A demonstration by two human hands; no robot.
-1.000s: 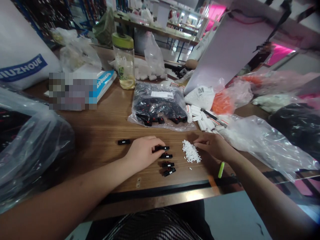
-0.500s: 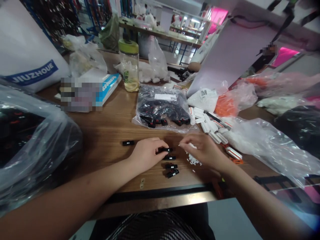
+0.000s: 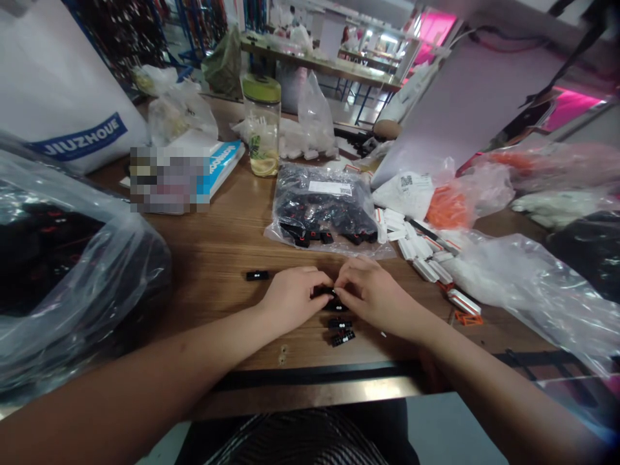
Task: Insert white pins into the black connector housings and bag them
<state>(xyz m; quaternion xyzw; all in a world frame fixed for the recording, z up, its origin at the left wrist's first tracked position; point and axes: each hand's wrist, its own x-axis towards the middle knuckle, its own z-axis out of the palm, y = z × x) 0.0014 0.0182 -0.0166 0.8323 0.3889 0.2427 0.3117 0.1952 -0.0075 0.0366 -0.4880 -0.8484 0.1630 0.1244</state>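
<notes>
My left hand (image 3: 293, 294) pinches a small black plastic block (image 3: 321, 292), mostly hidden by the fingers. My right hand (image 3: 368, 294) is closed at the block's right end, its fingertips on a tiny white piece (image 3: 334, 290). Just below the held block lies another black block (image 3: 338, 307) with white dots, partly covered by the hands. Nearer the table edge are two more, a black block (image 3: 340, 323) and a slightly tilted black block (image 3: 343, 338). A separate black block (image 3: 257, 275) lies left of my left hand. One loose white piece (image 3: 383, 334) shows below my right hand.
Behind my hands lies a clear bag of black parts (image 3: 324, 203). White rectangular parts (image 3: 419, 248) are heaped to its right, near an orange part (image 3: 467, 318). A large open plastic bag (image 3: 140, 258) stands at left. A green-lidded bottle (image 3: 261, 126) stands at the back.
My right hand has moved left from the white pile to the block in my left hand, and now covers the pile. The whole view has shifted slightly.
</notes>
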